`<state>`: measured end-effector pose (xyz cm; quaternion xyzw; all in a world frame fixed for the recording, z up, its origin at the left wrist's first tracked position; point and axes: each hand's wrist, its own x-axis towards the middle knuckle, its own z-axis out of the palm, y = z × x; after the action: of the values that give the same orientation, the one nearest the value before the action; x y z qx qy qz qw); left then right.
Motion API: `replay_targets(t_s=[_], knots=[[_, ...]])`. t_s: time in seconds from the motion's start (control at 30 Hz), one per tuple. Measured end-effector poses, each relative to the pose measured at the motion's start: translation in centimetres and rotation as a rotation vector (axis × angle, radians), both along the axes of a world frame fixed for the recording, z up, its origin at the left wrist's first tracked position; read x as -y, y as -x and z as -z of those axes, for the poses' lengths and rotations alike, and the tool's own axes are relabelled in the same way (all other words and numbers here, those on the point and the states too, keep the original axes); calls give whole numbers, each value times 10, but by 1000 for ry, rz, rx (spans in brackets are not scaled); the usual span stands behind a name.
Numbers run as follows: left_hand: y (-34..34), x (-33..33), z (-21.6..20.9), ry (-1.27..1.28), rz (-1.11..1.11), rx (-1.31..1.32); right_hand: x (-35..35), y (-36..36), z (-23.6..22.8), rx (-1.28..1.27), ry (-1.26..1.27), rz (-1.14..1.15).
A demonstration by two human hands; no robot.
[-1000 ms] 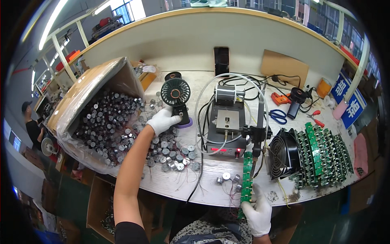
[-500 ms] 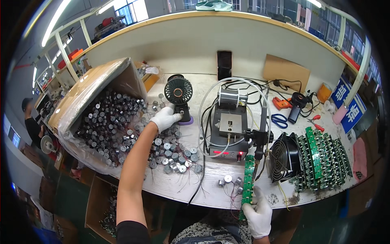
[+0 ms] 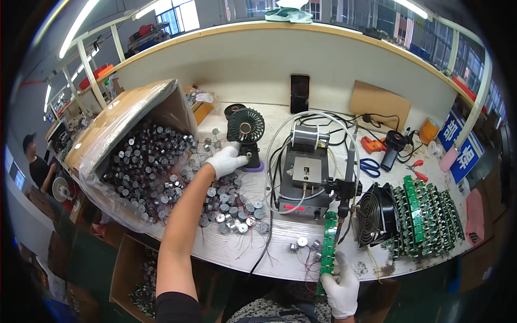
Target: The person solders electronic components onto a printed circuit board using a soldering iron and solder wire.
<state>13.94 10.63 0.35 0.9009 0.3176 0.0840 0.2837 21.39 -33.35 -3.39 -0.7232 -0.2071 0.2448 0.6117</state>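
Fan (image 3: 246, 127), black handheld, stands at 10 o'clock from the soldering station (image 3: 308, 173); left hand (image 3: 224, 161) has its grip closed on the handle. Green circuit-board strip (image 3: 328, 247) sits at 5 o'clock, right hand's (image 3: 342, 293) grip pinching its near end. Tabletop (image 3: 285, 264) carries loose metal cylinders (image 3: 229, 211) at 8, stacked boards (image 3: 428, 215) at 4.

White table (image 3: 288, 229) bears metal cylinders (image 3: 234, 212) and circuit boards (image 3: 413, 210).

Beyond the left fingers (image 3: 243, 160), the fan (image 3: 245, 129) partly hides a round black object (image 3: 232, 111). Beside the right fingers (image 3: 327, 280), wires (image 3: 308, 264) are too fine to trace. Far left of both, a person (image 3: 37, 166) blurs.
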Motion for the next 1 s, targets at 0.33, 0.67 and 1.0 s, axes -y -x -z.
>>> replay_targets(t_s=[0.33, 0.67, 1.0], knots=[[48, 10, 6, 67, 18, 90, 0, -1, -3, 94, 48, -17], [48, 30, -8, 79, -15, 109, 1, 1, -2, 81, 33, -18], [77, 122, -23, -665, -118, 442, 2, 1, -3, 123, 77, -11]])
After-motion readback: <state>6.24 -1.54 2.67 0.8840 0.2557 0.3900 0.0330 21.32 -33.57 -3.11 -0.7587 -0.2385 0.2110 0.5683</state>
